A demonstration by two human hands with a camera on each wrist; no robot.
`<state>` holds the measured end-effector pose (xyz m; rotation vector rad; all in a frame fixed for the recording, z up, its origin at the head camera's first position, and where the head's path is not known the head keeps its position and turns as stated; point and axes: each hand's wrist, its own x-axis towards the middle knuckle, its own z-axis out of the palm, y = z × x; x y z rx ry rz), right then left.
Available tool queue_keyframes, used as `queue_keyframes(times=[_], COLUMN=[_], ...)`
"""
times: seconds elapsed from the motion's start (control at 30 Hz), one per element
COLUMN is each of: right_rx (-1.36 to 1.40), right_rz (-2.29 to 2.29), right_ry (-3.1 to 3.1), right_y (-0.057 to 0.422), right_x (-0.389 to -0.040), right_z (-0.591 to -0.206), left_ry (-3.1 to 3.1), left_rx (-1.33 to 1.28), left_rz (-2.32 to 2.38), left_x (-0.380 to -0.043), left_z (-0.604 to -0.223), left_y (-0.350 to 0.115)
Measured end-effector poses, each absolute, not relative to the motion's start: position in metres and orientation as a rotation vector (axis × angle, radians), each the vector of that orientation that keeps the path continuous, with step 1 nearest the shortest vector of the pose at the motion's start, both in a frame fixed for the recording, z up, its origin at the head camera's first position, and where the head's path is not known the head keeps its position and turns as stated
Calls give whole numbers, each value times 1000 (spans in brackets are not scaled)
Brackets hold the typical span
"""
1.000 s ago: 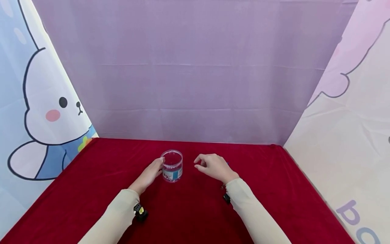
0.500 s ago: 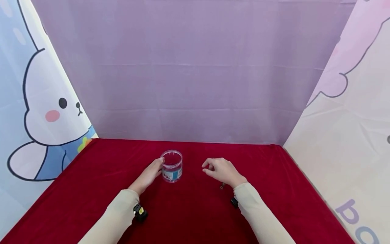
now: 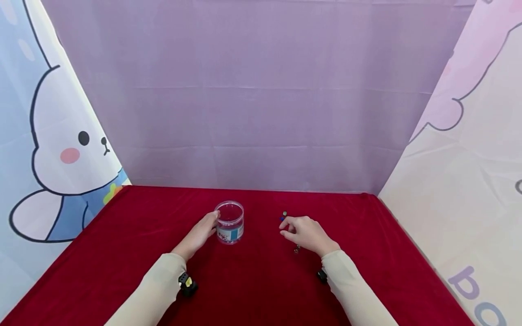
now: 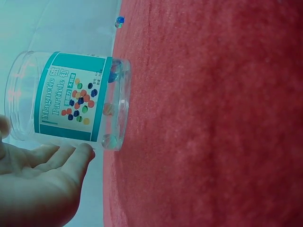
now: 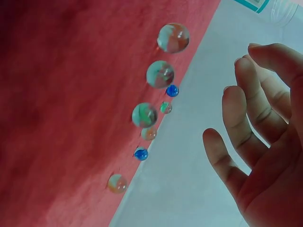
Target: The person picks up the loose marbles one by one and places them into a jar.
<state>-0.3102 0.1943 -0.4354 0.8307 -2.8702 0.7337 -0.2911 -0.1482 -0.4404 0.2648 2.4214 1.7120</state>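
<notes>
A clear plastic jar (image 3: 230, 222) without a lid stands upright on the red cloth, its label reading "Magnetic Particle". My left hand (image 3: 200, 233) holds its left side, fingers against the wall and a fingertip by the rim. Several glass marbles (image 4: 109, 141) lie at the jar's bottom in the left wrist view. To the right of the jar, my right hand (image 3: 307, 234) hovers above the cloth with loosely bent fingers and nothing visible between them. Loose marbles lie near it: a green marble (image 3: 284, 213), a blue marble (image 3: 282, 218) and clear marbles (image 3: 297, 249).
Red cloth (image 3: 253, 280) covers the table. A purple curtain (image 3: 261, 99) hangs at the back, with printed cloth panels (image 3: 69, 136) at the sides. In the right wrist view several marbles (image 5: 144, 115) are strung out in a loose row.
My right hand has drawn away from the jar, rightward and slightly nearer to me, uncovering the green and blue marbles behind it. My left hand and the jar have stayed put.
</notes>
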Motion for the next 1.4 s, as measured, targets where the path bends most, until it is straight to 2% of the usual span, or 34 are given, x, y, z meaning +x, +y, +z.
queue_keyframes(times=[0.83, 1.4], right_rx=[698, 707], right_rz=[665, 633], right_ry=[-2948, -2986], right_y=[239, 253], right_x=[-306, -305], right_z=[-441, -449], left_ry=[2415, 2400], left_rx=[259, 280], left_rz=[1735, 1749], left_x=[-293, -295], left_z=[-443, -446], left_y=[-149, -152])
